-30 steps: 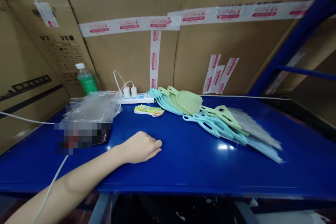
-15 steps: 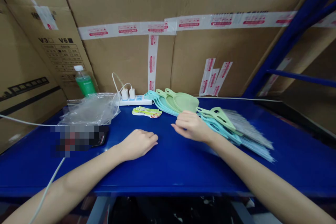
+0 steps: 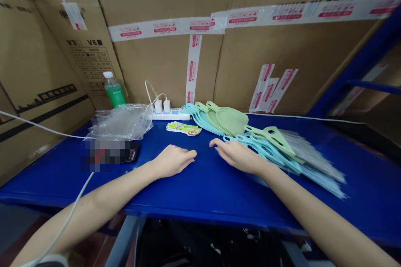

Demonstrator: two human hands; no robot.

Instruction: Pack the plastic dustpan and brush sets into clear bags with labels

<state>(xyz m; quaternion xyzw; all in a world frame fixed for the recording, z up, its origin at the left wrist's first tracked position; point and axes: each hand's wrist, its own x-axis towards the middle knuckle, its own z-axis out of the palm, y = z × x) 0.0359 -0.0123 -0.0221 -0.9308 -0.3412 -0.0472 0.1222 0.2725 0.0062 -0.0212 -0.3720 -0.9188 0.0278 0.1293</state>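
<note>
My left hand (image 3: pixel 176 160) rests on the blue tabletop, its fingers bent and pressed together with nothing showing in them. To its right, my right hand (image 3: pixel 236 155) is held palm down with fingers loosely bent and partly apart, apparently holding nothing. Just beyond the right hand is a fanned stack of flat light green and pale blue pans with looped handles (image 3: pixel 232 119). Beside that wrist lies a pile of green and blue holed handles (image 3: pixel 272 139) with grey and bluish strips (image 3: pixel 316 158) spreading from them. The forearm hides part of this pile.
Green-and-yellow packets (image 3: pixel 183 128) lie in front of a white power strip (image 3: pixel 175 114) with two plugged chargers. At left are clear plastic bags (image 3: pixel 120 121), a bottle of green liquid (image 3: pixel 114 91) and a dark, partly blurred object (image 3: pixel 133 152). Cardboard (image 3: pixel 163 66) walls the back; a white cable crosses my left arm.
The camera view has turned left, so everything sits further right. My right hand's fingers have loosened from a tighter curl. My left hand stays on the table, still bent.
</note>
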